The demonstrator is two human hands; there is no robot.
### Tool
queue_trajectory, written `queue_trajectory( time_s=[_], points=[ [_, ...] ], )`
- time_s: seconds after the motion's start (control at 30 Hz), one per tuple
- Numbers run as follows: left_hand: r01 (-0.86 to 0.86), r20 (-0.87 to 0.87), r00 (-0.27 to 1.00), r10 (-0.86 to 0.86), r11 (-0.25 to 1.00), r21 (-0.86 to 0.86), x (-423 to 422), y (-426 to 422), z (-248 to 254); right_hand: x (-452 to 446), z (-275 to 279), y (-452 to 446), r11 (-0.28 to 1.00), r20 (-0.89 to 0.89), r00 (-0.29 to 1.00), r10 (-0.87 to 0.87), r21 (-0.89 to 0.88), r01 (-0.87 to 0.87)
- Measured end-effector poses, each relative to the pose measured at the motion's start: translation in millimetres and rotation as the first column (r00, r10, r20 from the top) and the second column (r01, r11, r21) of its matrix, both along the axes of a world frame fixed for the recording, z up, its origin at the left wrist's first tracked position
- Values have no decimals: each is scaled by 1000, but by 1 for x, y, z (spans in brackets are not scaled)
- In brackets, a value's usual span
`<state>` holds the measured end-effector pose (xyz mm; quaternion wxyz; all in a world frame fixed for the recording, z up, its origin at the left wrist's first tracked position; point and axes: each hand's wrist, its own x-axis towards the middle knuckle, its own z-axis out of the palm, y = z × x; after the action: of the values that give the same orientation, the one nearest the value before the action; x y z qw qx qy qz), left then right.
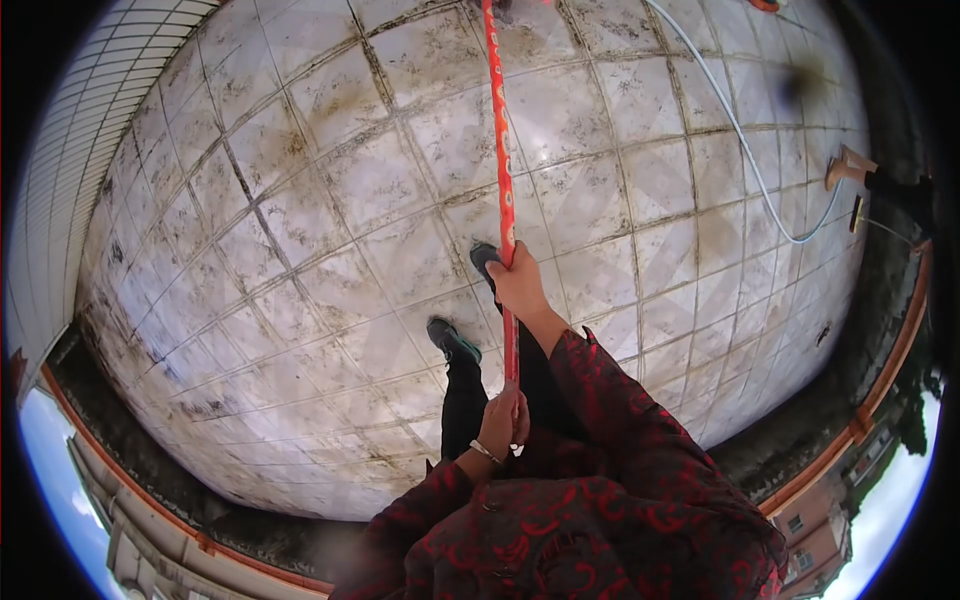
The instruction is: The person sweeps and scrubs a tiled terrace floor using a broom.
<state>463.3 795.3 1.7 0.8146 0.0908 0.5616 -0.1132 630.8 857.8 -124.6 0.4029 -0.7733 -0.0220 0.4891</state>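
Over stained floor tiles [340, 210] — a red pole [502, 130], held two-handed.
Its length is pointed forward — clasped by the right hand [521, 281] ahead, its near end wrapped by the left hand [499, 420].

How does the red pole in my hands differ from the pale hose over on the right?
The red pole has pale marks along it; the pale hose looks plain. The pole is straight, while the hose bends in a loose curve. Your right hand and, nearer you, left hand grip the pole; the hose crosses the tiled floor, clear of both hands. Both are long and thin.
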Motion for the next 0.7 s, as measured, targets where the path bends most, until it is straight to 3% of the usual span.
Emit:
queue_trajectory(
  time_s=[0.13,0.17,0.27,0.47,0.57,0.63,0.7],
  points=[
    [7,-143,989,-21,995,-96,22,11,-29,4,-46,1,970,166,970,177,-197,-143],
    [39,-135,990,-51,995,-94,17,8,-30,1,-47,-8,983,50,996,73,-174,-63],
    [78,-131,987,-89,993,-89,0,-9,-27,-12,-45,-28,970,2,997,74,-233,-72],
    [72,-244,966,-89,994,-79,-41,-50,-22,-59,-54,-64,942,108,972,211,-289,-172],
    [16,-140,990,-36,990,-138,-15,-7,-32,-36,-80,-33,933,352,875,333,-256,-252],
    [37,-138,989,-55,991,-129,17,24,-51,6,-81,15,954,58,984,169,-259,-149],
    [53,-92,994,-62,993,-105,53,46,-56,51,-54,44,947,38,987,154,-292,-136]
  ],
)
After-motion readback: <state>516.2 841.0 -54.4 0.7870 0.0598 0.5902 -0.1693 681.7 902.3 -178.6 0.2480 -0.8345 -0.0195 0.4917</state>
